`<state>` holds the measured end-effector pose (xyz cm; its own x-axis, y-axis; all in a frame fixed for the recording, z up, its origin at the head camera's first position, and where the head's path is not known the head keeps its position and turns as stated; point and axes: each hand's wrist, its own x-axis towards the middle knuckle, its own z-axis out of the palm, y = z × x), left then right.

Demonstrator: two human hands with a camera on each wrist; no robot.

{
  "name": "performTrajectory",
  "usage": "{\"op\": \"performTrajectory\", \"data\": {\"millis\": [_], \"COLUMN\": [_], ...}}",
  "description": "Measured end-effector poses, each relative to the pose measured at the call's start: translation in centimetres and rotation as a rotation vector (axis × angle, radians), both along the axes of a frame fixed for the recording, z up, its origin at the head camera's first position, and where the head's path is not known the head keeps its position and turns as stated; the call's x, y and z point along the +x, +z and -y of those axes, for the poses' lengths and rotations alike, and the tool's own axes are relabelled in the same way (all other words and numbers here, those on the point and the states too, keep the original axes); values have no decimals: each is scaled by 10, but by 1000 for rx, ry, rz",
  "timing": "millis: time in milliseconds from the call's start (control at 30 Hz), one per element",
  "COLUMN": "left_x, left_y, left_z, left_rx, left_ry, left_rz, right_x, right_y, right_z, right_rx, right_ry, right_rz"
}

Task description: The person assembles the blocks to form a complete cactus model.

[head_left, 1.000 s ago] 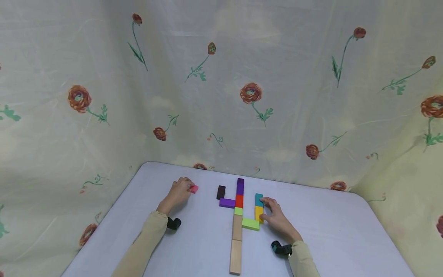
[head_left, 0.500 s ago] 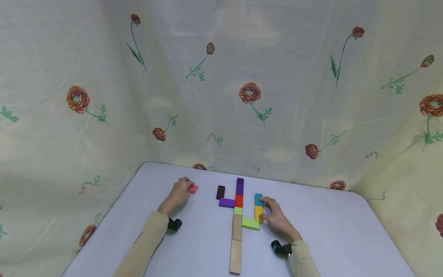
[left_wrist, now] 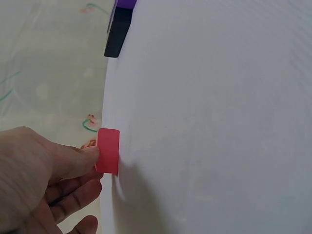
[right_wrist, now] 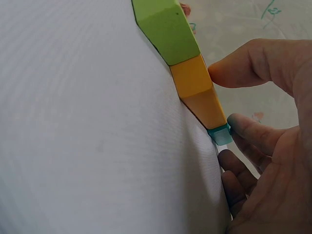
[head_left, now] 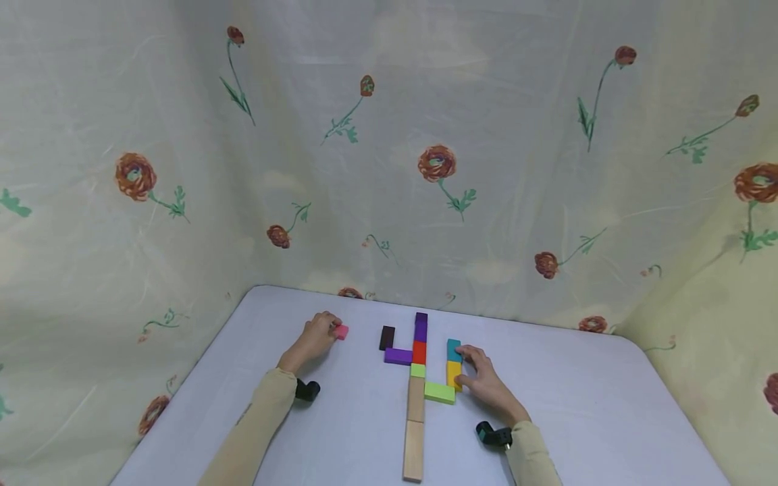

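Between thumb and fingers, my left hand [head_left: 315, 335] pinches a small pink block [left_wrist: 108, 151] at the left of the table. Over on the right, my right hand [head_left: 488, 385] has its thumb at a yellow block [right_wrist: 198, 87] and its index fingertip at a teal block [right_wrist: 222, 134]. Both of these fingers are on the blocks' outer side, with the other fingers loosely bent behind. Yellow and teal lie end to end, and a lime green block [head_left: 440, 393] joins the yellow one to a central column with a red block [head_left: 419, 352] in it.
Two plain wooden blocks [head_left: 416, 399] form the column's near part, with a dark purple block [head_left: 421, 327] at its far end. A purple block [head_left: 398, 356] sticks out leftward, meeting a black block [head_left: 387, 337]. Flowered cloth [head_left: 389, 169] hangs behind the white table [head_left: 352, 432].
Both hands stay where they were, the left with the pink block and the right against the yellow and teal blocks. Only the head view shifts very slightly.
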<state>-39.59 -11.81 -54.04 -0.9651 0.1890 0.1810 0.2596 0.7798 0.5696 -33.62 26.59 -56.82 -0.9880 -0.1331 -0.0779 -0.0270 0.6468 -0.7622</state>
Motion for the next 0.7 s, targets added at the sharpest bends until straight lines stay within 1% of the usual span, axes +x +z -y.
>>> {"op": "performTrajectory", "data": {"millis": [233, 400, 567, 700], "left_x": [-2, -4, -11, -16], "left_y": [1, 3, 0, -3], "left_z": [-8, -17, -26, -33], "left_rx": [21, 44, 68, 82], "left_ry": [0, 11, 28, 59], "left_rz": [-6, 1, 3, -24], "right_x": [0, 1, 1, 0], "right_y": [0, 1, 1, 1], "right_z": [0, 0, 0, 0], "right_rx": [15, 8, -3, -11], "right_ry": [6, 8, -2, 0], "right_rz": [-20, -15, -6, -8]}}
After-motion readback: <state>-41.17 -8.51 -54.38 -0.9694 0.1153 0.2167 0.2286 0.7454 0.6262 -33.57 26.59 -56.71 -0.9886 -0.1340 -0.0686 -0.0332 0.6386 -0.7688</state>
